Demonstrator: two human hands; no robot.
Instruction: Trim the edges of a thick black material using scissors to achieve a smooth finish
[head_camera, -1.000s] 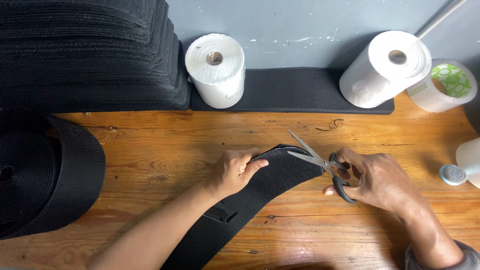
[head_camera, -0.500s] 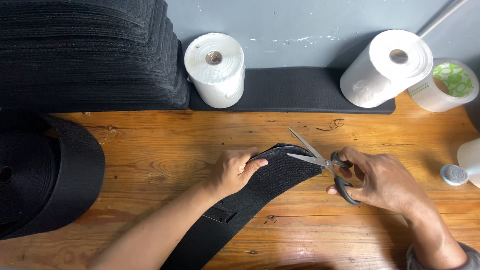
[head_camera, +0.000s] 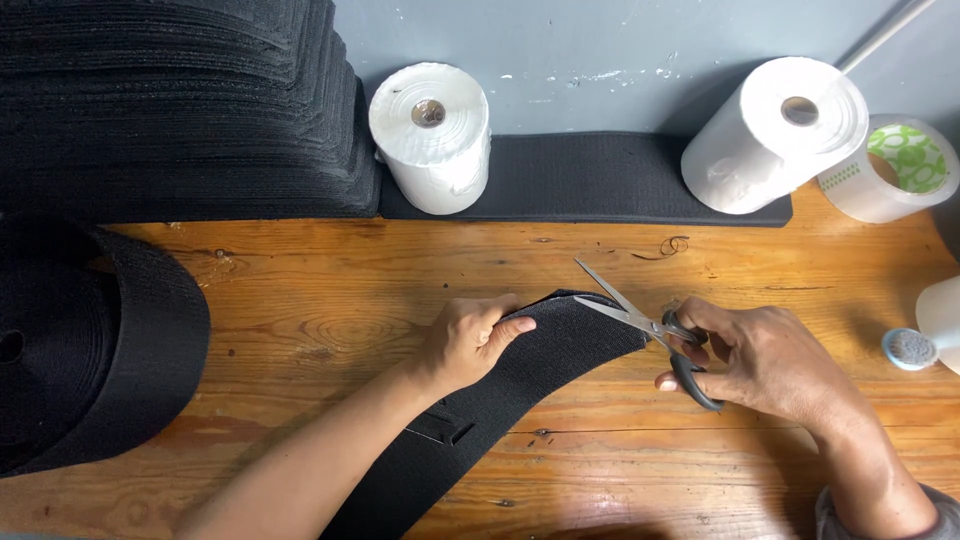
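A wide black woven strap (head_camera: 560, 350) runs from the lower middle of the wooden table up toward the centre. My left hand (head_camera: 470, 335) pinches its upper edge near the free end. My right hand (head_camera: 765, 355) grips black-handled scissors (head_camera: 640, 322), whose blades are spread apart at the strap's end, tips pointing up-left.
A big roll of the black strap (head_camera: 100, 340) lies at the left. Stacked black strap pieces (head_camera: 170, 110) fill the upper left. Two white paper rolls (head_camera: 432, 135) (head_camera: 775, 135) stand on a black mat (head_camera: 590, 180) by the wall. A tape roll (head_camera: 895, 165) and white bottle (head_camera: 930, 325) are at right.
My right hand and the scissors have shifted slightly to the right along the strap's end. The left hand stays put on the strap.
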